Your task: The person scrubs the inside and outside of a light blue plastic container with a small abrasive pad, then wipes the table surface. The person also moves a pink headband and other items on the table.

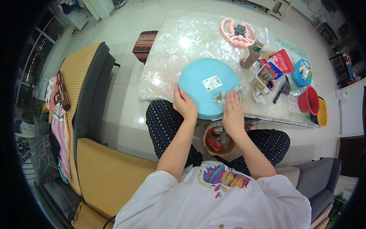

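Note:
A round light-blue plastic lid or shallow container (pixel 197 74) with a white printed label rests at the table's near edge. My left hand (pixel 185 104) holds its left rim, thumb on top. My right hand (pixel 234 110) lies with extended fingers on a crumpled green-and-white cloth (pixel 221 98), pressed against the lower right of the blue surface. Whether the fingers grip the cloth or only press it is hard to tell. Right of it are a crumpled white tissue (pixel 258 96) and a knife with a black handle (pixel 276 96).
The table (pixel 168 37) also bears a pink ring-shaped object (pixel 223 31), a brown-filled bottle (pixel 251 57), a clear tub of packets (pixel 258 78), a blue basket (pixel 298 78) and a red bucket (pixel 307 101). Below, between my knees, stands a waste basket (pixel 206 143).

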`<state>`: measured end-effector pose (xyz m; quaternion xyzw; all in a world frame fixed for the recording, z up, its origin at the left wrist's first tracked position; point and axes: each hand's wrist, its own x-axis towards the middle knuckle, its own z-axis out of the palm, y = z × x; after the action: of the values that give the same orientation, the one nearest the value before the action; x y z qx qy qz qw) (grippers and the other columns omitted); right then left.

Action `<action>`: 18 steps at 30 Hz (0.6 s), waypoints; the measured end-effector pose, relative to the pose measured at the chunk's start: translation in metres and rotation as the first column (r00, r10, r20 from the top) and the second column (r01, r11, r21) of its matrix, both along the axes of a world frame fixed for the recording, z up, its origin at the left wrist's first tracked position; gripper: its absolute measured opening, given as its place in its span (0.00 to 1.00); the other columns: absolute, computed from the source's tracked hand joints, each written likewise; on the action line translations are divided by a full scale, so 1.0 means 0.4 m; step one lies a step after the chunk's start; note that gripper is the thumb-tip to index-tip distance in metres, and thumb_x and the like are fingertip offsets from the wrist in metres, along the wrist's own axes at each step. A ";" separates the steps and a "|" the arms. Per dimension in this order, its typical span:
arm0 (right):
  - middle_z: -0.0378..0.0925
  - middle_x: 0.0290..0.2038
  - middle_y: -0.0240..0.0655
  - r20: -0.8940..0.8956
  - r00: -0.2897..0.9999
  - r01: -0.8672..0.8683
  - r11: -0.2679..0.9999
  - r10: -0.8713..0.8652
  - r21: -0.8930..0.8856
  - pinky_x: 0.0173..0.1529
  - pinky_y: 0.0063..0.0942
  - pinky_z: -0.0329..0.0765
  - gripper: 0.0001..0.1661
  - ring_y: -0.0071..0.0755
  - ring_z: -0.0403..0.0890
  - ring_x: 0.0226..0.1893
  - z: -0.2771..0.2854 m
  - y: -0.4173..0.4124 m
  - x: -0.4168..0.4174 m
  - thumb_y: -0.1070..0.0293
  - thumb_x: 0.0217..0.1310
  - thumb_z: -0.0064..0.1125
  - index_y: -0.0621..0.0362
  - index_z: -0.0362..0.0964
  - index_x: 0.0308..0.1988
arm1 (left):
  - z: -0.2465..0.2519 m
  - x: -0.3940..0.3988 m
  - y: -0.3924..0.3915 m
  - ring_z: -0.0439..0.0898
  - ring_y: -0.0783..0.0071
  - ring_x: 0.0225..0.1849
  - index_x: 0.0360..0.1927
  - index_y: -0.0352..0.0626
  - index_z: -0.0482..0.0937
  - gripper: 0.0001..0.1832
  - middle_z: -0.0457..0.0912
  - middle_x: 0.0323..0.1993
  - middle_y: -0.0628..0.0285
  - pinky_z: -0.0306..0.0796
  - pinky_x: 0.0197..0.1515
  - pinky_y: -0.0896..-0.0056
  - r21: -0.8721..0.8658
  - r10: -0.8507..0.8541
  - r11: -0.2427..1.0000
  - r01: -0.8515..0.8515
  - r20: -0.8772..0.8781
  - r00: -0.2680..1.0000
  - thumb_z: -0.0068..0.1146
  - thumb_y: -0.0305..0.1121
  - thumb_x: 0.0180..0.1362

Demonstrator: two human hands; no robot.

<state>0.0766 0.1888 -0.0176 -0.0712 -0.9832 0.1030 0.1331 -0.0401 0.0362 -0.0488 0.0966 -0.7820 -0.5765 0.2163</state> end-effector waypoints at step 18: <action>0.61 0.73 0.35 -0.079 0.979 -0.184 0.982 0.186 0.033 0.77 0.55 0.43 0.29 0.47 0.56 0.75 -0.009 -0.053 -0.510 0.47 0.78 0.34 0.41 0.65 0.69 | -0.004 0.011 -0.060 0.58 0.60 0.76 0.73 0.34 0.62 0.28 0.61 0.75 0.51 0.48 0.77 0.63 0.492 -0.259 0.838 0.238 -0.026 0.966 0.28 0.42 0.79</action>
<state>-0.1272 0.1677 -0.0214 0.0264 -0.9805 0.1051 0.1638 -0.0359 0.0122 -0.0503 0.0582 -0.6202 -0.7769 0.0919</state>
